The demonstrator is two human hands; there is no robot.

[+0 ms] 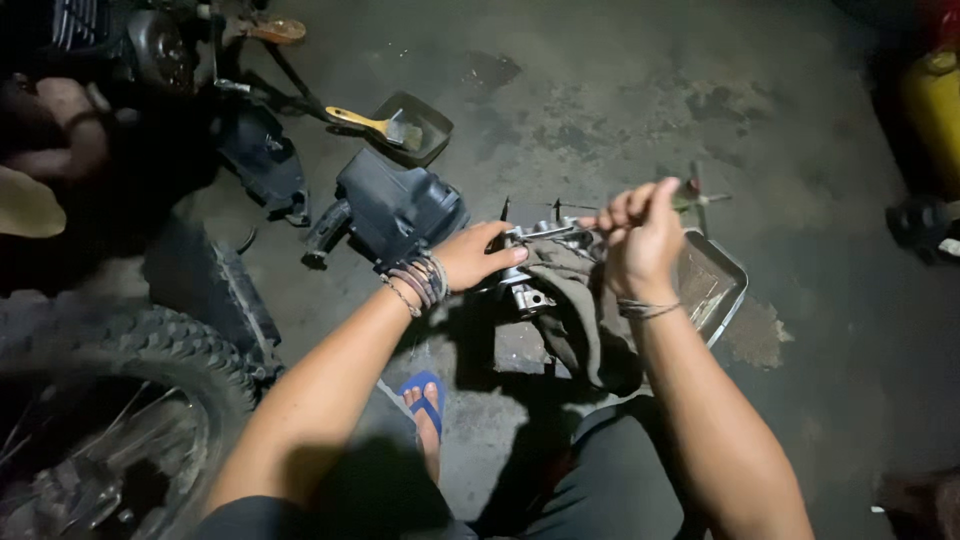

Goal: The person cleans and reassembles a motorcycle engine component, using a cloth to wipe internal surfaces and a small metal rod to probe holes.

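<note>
Blue sandal (424,392), grimy metal engine part (528,262), grey rag (572,300)

Location: motorcycle repair workshop, work done on an oil-stained concrete floor (620,90). Indicators: knobby motorcycle tyre (120,400) below-left of the left hand (475,255), black plastic airbox (395,205) just beside it, paintbrush (375,125) in a pan beyond.

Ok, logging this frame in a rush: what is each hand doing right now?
Left hand: closed on the grey metal engine part wrapped in a dirty cloth.
Right hand: closed in a fist around a thin metal tool.
</note>
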